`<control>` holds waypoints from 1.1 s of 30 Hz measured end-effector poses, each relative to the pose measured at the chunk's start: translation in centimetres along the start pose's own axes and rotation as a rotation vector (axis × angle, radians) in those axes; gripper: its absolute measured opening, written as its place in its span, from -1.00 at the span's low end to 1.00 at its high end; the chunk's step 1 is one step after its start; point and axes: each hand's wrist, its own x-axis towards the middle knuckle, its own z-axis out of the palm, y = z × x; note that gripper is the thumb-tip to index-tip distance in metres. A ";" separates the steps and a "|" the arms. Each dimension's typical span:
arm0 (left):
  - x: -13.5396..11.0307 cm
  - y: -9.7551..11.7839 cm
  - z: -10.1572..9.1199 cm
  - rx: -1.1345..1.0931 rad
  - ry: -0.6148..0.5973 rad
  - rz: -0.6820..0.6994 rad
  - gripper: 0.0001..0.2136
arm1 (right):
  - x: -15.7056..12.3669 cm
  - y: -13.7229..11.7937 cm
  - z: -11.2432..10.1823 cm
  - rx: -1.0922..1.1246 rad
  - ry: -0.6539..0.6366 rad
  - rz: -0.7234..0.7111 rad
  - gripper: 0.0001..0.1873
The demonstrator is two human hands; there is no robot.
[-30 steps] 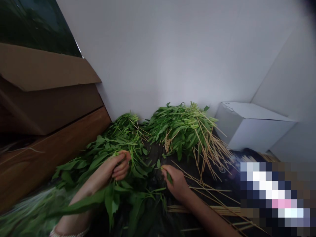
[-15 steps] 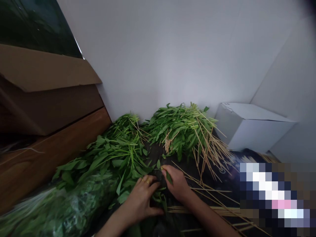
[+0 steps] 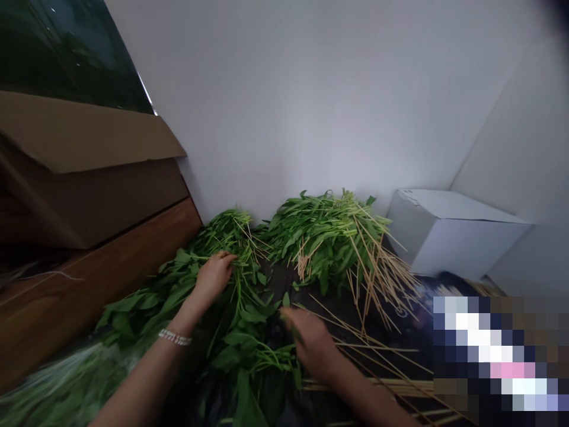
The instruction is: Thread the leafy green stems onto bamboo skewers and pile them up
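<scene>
My left hand (image 3: 214,274) reaches forward into the left heap of leafy green stems (image 3: 195,279), its fingers curled down among the leaves; a beaded bracelet (image 3: 175,337) sits on that wrist. My right hand (image 3: 311,341) rests lower and to the right, blurred, fingers bent over loose green sprigs (image 3: 262,353) on the dark surface. A second heap of greens (image 3: 324,237) threaded on thin wooden skewers (image 3: 377,267) lies behind against the wall.
A white box (image 3: 448,234) stands at the right by the wall. A brown cardboard box (image 3: 84,172) and a wooden ledge (image 3: 89,279) run along the left. Loose skewers (image 3: 391,379) lie at the lower right beside a pixelated patch.
My left hand has gone from beside my right hand forward and left into the left heap of greens. My right hand has dropped slightly nearer and is blurred.
</scene>
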 end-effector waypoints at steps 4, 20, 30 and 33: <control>0.1 -0.4 0.9 0.034 -0.019 0.046 -0.74 | 0.4 -2.7 -0.6 -0.107 -0.318 -0.326 -0.54; -7.5 10.8 -0.9 -0.341 0.123 0.492 -0.68 | 0.7 1.1 0.6 0.547 0.205 0.620 -0.74; -8.2 11.1 0.9 -0.261 0.183 0.446 -0.59 | 1.0 3.0 0.5 0.733 0.226 0.846 -0.58; -7.5 9.7 1.0 -0.176 0.170 0.366 -0.59 | 1.3 3.8 0.2 0.861 0.258 0.893 -0.54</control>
